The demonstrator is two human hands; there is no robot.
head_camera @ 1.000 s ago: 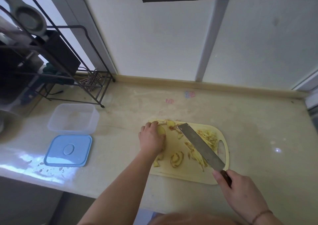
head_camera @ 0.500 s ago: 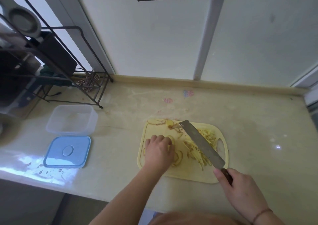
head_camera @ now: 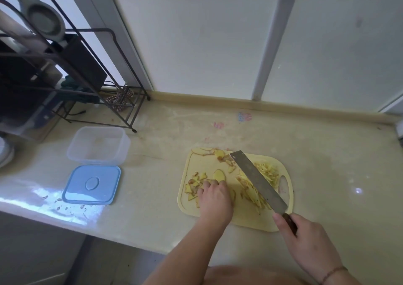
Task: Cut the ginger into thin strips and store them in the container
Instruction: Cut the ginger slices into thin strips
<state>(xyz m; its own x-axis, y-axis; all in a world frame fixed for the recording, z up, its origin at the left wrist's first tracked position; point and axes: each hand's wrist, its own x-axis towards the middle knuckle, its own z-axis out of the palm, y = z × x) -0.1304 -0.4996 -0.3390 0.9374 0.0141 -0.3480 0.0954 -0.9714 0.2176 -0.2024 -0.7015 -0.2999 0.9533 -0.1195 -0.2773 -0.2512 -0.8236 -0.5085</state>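
Fingers [head_camera: 212,184] of the left hand [head_camera: 214,199] press ginger slices [head_camera: 218,175] flat on the cutting board [head_camera: 250,217]; the right hand [head_camera: 309,243] grips a cleaver [head_camera: 257,179] beside cut strips [head_camera: 269,171]. Slicing seems mid-way; next, stack slices, then cut. The container [head_camera: 98,145] sits open, well left.

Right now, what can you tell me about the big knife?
The knife is a cleaver with a long, flat, rectangular blade of dull grey metal and a dark brown handle. The right hand holds it by the handle. It lies slantwise over the pale yellow cutting board, its square end pointing away from the person. Ginger strips lie on both sides of the blade; whether it touches them cannot be told.
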